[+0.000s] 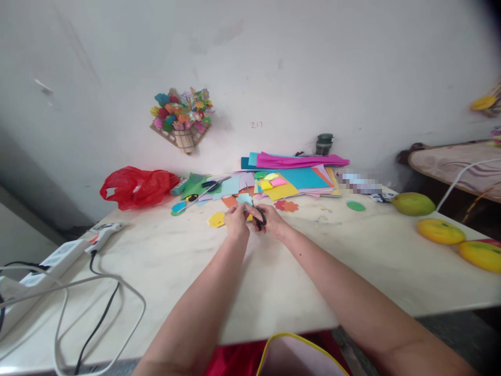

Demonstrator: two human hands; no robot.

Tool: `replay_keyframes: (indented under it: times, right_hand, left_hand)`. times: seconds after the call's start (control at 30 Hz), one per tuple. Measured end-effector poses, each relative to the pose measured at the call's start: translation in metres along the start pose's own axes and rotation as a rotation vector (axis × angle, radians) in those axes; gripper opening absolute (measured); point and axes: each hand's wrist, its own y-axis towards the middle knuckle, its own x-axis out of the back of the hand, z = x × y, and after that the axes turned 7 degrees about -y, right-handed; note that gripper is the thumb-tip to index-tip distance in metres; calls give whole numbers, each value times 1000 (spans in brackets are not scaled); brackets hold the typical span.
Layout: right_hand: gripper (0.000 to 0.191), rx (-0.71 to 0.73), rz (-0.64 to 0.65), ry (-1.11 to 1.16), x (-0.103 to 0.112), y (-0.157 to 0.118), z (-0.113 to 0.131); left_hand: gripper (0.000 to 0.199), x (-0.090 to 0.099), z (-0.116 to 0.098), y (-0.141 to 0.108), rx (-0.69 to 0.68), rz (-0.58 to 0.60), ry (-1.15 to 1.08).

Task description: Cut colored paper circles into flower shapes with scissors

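Over the middle of the table, my left hand (236,219) pinches a small light blue paper piece (245,199) with a wavy edge. My right hand (271,219) is closed round the black handles of a pair of scissors (261,221). The blades point up and away, close beside the blue paper; whether they touch it I cannot tell. Yellow paper flower shapes (216,220) lie just left of my left hand, partly under it. Beyond my right hand are red and orange paper flowers (287,206).
Coloured paper sheets (305,179) are stacked at the back, near a red plastic bag (136,187). A second pair of scissors (211,185) lies on papers. Mangoes (440,231) sit at the right; a power strip (55,261) with loose cables is at the left.
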Motion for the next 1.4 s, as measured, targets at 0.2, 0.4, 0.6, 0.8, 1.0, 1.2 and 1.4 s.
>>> replay_keyframes:
  times: [0.2, 0.4, 0.6, 0.8, 1.0, 1.2, 1.4]
  right_hand:
    - [35, -25, -31, -26, -3, -1, 4]
    - [29, -60, -45, -71, -4, -5, 10]
    - [28, -51, -31, -120, -1, -4, 10]
    - [31, -55, -31, -172, 6, -2, 11]
    - [38, -22, 78, -181, 23, 0, 8]
    - [39, -28, 179, -219, 34, -2, 12]
    - [36, -21, 192, -236, 35, -4, 16]
  left_hand:
    - [20, -1, -1, -2, 11, 9, -8]
    - [19, -2, -4, -1, 46, -13, -15]
    - [17, 2, -5, 5, 63, 6, -63]
    - [14, 8, -7, 14, 87, 48, -72]
    - [15, 13, -11, 19, 126, 153, -66]
    - [21, 17, -10, 21, 149, 249, -44]
    - [18, 18, -10, 22, 168, 279, -15]
